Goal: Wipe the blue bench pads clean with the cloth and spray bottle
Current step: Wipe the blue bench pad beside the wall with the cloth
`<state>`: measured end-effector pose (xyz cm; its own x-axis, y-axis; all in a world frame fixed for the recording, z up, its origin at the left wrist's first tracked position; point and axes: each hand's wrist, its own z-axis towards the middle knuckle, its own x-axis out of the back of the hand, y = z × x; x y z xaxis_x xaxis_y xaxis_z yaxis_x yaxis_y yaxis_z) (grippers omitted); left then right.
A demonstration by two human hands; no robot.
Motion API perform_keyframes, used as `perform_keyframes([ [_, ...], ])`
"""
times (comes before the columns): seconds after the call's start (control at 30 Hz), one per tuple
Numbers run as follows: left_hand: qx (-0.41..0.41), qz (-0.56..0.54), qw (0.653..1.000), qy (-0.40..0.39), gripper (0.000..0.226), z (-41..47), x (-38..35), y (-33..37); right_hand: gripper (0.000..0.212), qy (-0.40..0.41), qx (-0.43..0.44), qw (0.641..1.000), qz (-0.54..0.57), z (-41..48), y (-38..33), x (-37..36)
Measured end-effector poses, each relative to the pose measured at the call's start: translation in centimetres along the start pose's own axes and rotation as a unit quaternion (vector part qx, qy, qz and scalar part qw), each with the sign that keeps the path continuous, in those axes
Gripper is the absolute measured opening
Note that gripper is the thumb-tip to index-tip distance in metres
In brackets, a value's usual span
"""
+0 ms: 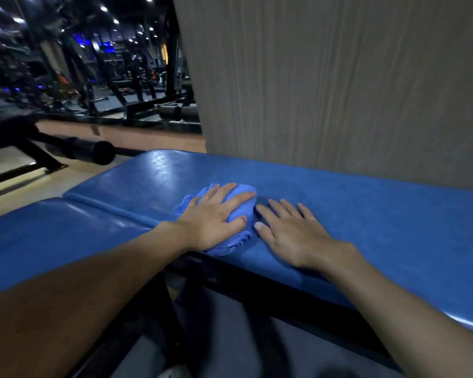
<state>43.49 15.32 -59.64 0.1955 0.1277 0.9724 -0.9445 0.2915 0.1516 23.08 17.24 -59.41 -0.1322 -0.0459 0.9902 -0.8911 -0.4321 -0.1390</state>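
While our left hand [216, 218] pressed straight fingers onto the crumpled blue cloth [187, 204] at the frame's centre, our right hand [292, 236] lay flat and relaxed just beside it on the blue desk [380, 214].

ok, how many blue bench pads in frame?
2. Left blue vinyl pad, lower left of the seam; right blue vinyl pad, under the crumpled blue cloth. Others may be off-frame.
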Motion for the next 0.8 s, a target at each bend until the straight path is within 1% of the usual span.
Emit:
perform_keyframes([
  [0.13, -0.007, 0.002, 1.000, -0.003, 0.081, 0.4, 0.8, -3.7, 0.053, 0.007, -0.013, 1.000, -0.019, -0.5, -0.1, 0.4],
  [0.27, -0.003, 0.002, 1.000, -0.017, 0.082, 1.1, 1.4, -7.5, 0.042, 0.055, -0.032, 0.998, -0.021, 1.6, -1.7, 1.2],
  [0.37, 0.012, -0.005, 1.000, -0.019, 0.081, 1.4, 1.8, -10.2, 0.045, 0.051, -0.006, 0.998, 0.033, 4.3, -4.2, 0.8],
  [0.43, 0.022, -0.013, 1.000, -0.014, 0.080, 1.4, 2.1, -11.9, 0.047, 0.031, 0.004, 0.999, 0.035, 6.3, -6.1, 0.1],
  [0.53, 0.043, -0.012, 0.999, -0.021, 0.081, 1.5, 2.7, -14.9, 0.043, 0.036, 0.007, 0.998, 0.045, 9.2, -8.7, -0.3],
  [0.6, 0.061, -0.007, 0.998, -0.024, 0.081, 1.5, 3.0, -17.1, 0.040, 0.038, 0.032, 0.997, 0.056, 11.1, -10.5, -0.5],
  [0.67, 0.076, -0.012, 0.997, -0.018, 0.080, 1.4, 3.3, -19.3, 0.040, 0.028, 0.052, 0.997, 0.058, 13.1, -12.4, -1.0],
  [0.8, 0.109, -0.019, 0.994, 0.000, 0.076, 1.2, 4.0, -24.0, 0.042, 0.028, 0.074, 0.997, 0.024, 16.8, -15.7, -2.0],
])
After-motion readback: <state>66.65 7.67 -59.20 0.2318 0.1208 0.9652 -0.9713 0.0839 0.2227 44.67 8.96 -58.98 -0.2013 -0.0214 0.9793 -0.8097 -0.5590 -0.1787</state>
